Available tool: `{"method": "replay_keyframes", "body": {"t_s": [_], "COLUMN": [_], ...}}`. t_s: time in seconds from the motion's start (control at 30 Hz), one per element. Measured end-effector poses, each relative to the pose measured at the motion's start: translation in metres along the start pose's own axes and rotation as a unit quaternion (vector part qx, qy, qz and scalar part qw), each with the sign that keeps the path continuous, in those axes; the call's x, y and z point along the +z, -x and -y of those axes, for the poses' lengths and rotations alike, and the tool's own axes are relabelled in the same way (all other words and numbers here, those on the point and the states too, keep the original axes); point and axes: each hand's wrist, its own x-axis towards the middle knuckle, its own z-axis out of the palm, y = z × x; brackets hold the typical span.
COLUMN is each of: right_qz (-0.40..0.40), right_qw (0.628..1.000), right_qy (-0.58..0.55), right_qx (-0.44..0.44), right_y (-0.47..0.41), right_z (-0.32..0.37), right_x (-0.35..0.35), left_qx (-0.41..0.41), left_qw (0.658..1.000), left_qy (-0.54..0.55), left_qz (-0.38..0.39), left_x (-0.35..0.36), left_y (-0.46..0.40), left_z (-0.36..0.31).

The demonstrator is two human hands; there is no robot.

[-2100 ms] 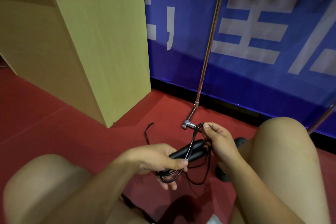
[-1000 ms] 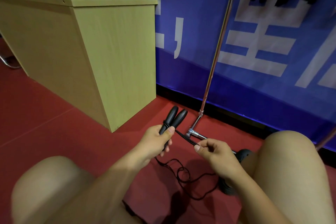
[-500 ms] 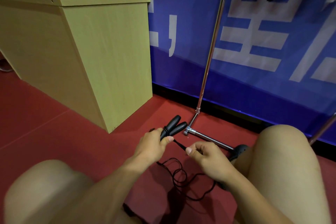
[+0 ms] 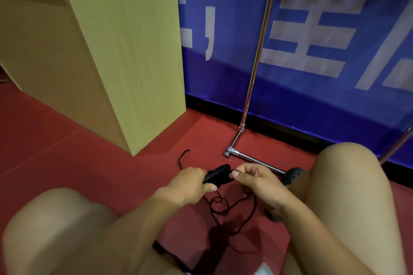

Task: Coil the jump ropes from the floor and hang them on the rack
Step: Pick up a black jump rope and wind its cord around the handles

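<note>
**Rope Winding Under Way, Hanging Outstanding**

Red flooring (image 4: 67, 152) is being viewed from a crouched position, with a wooden cabinet (image 4: 107, 56) at the left and a blue banner (image 4: 324, 40) along the wall behind. The rack (image 4: 257, 62) is being seen only as a chrome upright and a foot bar on the floor; its top rail is cut off by the frame edge, where dark items, possibly ropes already hung, are being partly shown but cannot be identified with confidence.

The jump rope handles (image 4: 218, 175) are being held together, low and just above the floor, between the knees. The left hand (image 4: 190, 185) is being kept curled around the near end of the handles. The right hand (image 4: 257, 182) is being held just beside the far end, with the black cord (image 4: 232, 210) being pinched between thumb and forefinger.

Winding is judged to be at an early stage: much of the cord is lying slack in loose loops on the floor beneath the hands. A short dark strand (image 4: 182, 158) is lying apart, nearer the cabinet; whether it belongs to this rope cannot be told.

Outstanding, by assessment: the slack is to be wound, the end secured, and the bundle lifted to the rack.
</note>
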Motion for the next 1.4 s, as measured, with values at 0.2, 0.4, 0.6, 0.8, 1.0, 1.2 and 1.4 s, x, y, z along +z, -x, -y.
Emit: {"method": "replay_keyframes", "body": {"t_s": [0.2,0.4,0.6,0.8,1.0,1.2,1.4], "right_qz": [-0.075,-0.19,-0.15,-0.061,-0.026,-0.051,-0.078], "right_qw": [0.997,0.935,0.975,0.997,0.998,0.998,0.997], "right_qy": [-0.009,0.289,0.164,-0.033,0.056,-0.017,-0.001], "right_qx": [0.012,-0.083,-0.021,0.024,0.002,0.02,0.006], "right_y": [-0.005,-0.01,-0.014,-0.011,-0.007,-0.011,-0.014], "right_z": [-0.003,-0.016,-0.012,-0.004,-0.002,-0.003,-0.008], "right_x": [0.001,0.001,-0.01,-0.018,-0.002,0.001,0.0], "left_qx": [0.054,0.108,0.144,0.165,0.168,0.148,0.074], "left_qw": [0.997,0.989,0.985,0.952,0.921,0.891,0.875], "left_qy": [-0.035,-0.07,0.022,0.214,0.344,0.426,0.458], "left_qz": [0.042,0.069,0.089,0.145,0.063,-0.039,-0.136], "left_x": [0.002,-0.003,-0.016,-0.033,-0.038,-0.037,-0.04], "left_y": [0.01,0.023,0.04,0.053,0.052,0.043,0.035], "left_z": [-0.018,-0.028,-0.032,-0.035,-0.038,-0.038,-0.032]}}
